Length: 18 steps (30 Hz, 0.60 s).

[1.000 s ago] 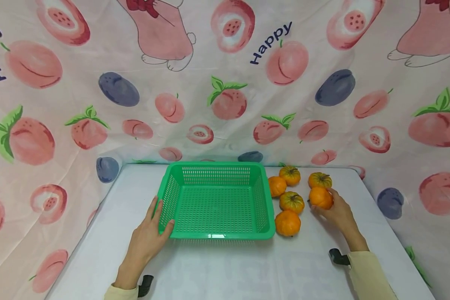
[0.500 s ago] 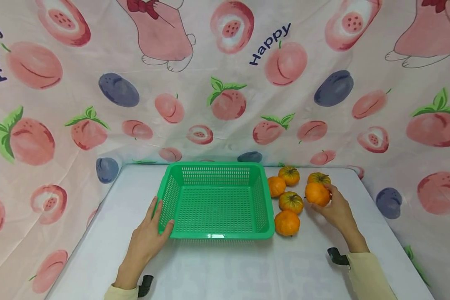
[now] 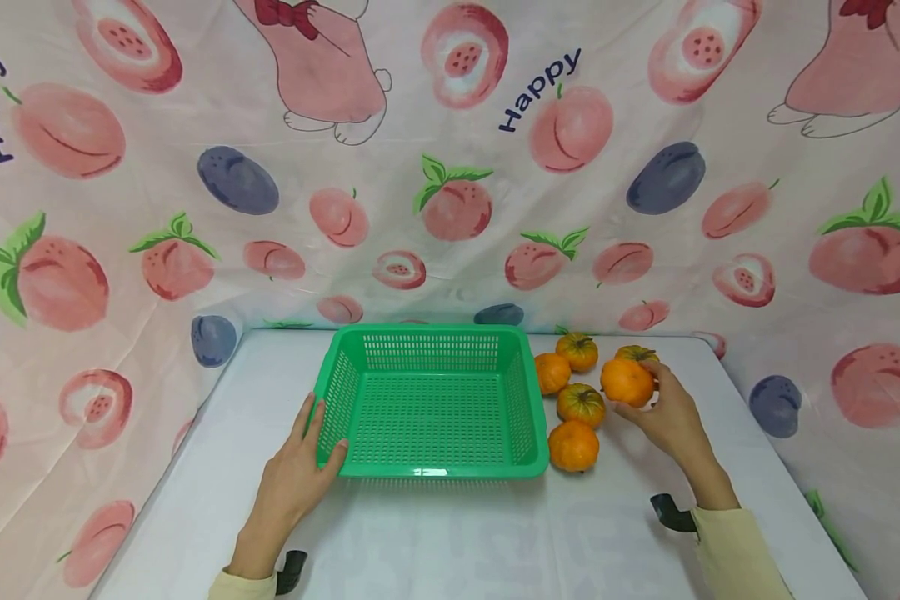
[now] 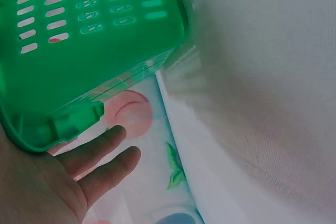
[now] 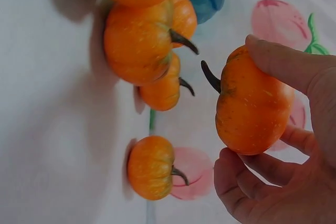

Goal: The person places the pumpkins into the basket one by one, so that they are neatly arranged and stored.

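Observation:
In the head view my right hand (image 3: 673, 417) grips a small orange pumpkin (image 3: 627, 383), thumb on one side and fingers on the other. The right wrist view shows this held pumpkin (image 5: 254, 103) off the table, its dark stem pointing sideways. Behind it, a yellowish pumpkin (image 3: 636, 353) is partly hidden. My left hand (image 3: 291, 483) rests at the near left corner of a green plastic basket (image 3: 435, 473), thumb over the rim. In the left wrist view, two straight fingers (image 4: 107, 179) stretch past the basket's rim, apart from it; the other fingers are mostly hidden.
Several more small pumpkins (image 3: 574, 446) stand close along the basket's right side. No pumpkin lies in the basket. A white table (image 3: 480, 542) bears everything, and a fruit-printed cloth (image 3: 450, 125) hangs behind and at the sides.
My right hand has lifted the pumpkin slightly and moved it left toward the basket, covering more of the pumpkin behind. The left hand and the basket have stayed in place.

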Each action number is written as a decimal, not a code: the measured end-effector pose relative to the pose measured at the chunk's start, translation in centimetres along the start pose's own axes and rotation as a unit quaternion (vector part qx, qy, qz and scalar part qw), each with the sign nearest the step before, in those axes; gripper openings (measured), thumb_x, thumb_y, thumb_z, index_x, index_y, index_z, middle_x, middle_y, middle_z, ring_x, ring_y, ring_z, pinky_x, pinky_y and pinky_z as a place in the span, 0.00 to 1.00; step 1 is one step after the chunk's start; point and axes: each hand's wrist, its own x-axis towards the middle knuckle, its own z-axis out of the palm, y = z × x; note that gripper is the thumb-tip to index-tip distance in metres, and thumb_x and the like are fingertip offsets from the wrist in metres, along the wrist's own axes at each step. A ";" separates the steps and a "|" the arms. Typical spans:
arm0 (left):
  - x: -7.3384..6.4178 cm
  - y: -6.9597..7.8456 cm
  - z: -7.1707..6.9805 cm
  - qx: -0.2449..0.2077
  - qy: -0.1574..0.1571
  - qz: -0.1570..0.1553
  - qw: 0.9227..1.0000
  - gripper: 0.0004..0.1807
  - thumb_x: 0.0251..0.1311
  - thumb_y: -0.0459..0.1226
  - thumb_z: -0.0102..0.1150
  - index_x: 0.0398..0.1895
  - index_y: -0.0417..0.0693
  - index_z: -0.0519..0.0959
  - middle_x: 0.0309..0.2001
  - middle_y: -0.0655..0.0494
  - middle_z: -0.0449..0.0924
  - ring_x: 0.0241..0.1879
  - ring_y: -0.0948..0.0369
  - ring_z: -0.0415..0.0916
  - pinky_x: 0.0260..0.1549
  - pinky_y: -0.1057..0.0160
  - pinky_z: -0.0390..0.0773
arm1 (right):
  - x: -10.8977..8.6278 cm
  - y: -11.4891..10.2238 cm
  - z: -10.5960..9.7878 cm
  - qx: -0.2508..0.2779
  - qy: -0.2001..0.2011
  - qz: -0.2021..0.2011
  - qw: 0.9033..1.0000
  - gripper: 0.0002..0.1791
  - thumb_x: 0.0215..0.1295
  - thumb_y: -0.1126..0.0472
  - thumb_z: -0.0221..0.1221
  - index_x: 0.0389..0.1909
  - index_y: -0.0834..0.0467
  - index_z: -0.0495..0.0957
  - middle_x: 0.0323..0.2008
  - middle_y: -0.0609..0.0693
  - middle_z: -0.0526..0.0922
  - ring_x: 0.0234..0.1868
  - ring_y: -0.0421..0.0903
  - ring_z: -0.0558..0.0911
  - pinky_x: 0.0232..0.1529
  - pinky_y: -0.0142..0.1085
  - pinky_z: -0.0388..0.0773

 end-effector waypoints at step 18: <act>0.0 0.1 -0.1 0.002 -0.003 0.001 1.000 0.42 0.68 0.54 0.51 0.77 0.40 0.53 0.79 0.44 0.46 0.44 0.43 0.82 0.22 0.59 0.75 | -0.3 -2.0 -0.2 0.027 0.032 -0.028 0.999 0.54 0.56 0.45 0.70 0.71 0.69 0.52 0.64 0.73 0.65 0.57 0.67 0.69 0.52 0.60 0.74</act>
